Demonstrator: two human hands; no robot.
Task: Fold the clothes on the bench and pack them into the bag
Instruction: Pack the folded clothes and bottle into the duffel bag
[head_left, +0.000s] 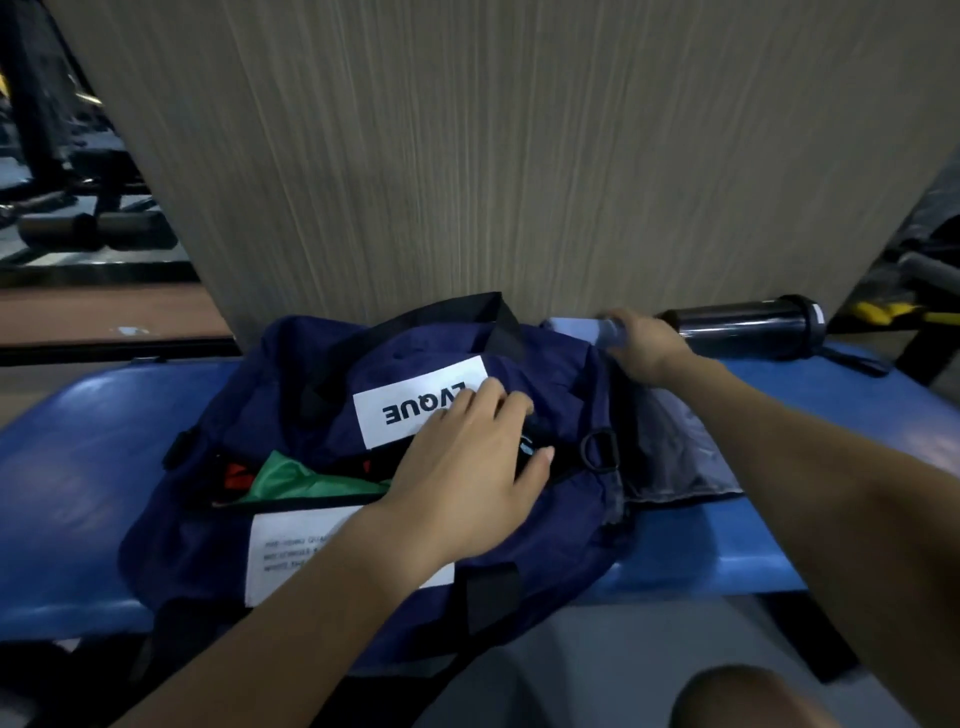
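Blue bench against wood-grain panel; left hand fingers flat on bag, right hand fingers gripping bag edge.

A navy bag lies on a blue bench, its opening showing green cloth. The left hand rests on the bag's top by the zip. The right hand grips the bag's far end, perhaps grey cloth. A dark bottle lies behind.
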